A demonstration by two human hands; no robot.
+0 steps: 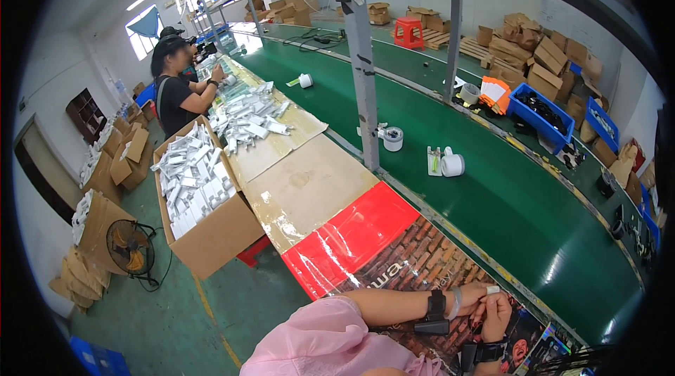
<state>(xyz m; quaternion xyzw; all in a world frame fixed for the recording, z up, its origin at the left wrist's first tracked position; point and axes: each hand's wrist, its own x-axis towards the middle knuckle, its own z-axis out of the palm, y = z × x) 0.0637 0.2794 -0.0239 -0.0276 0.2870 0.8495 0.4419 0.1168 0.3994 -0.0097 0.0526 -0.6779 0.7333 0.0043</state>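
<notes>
Over the near right end of the bench, my left hand [472, 296] and my right hand [496, 318] meet with bent fingers. Between their fingertips is a small white piece [493, 290], too small to name more exactly. Both hands appear closed on it, though part of the fingers is hidden. Beneath them lies a glossy printed sheet [422, 253] with a brick pattern, bordered by a red band [358, 235]. Black straps with small boxes sit on both wrists.
A green conveyor belt [520, 214] runs beside the bench, carrying white round parts [452, 163]. A grey post [360, 66] rises at its edge. To the left stand a carton [214, 235] of white parts and a floor fan [131, 246]. A co-worker [176, 87] works farther up.
</notes>
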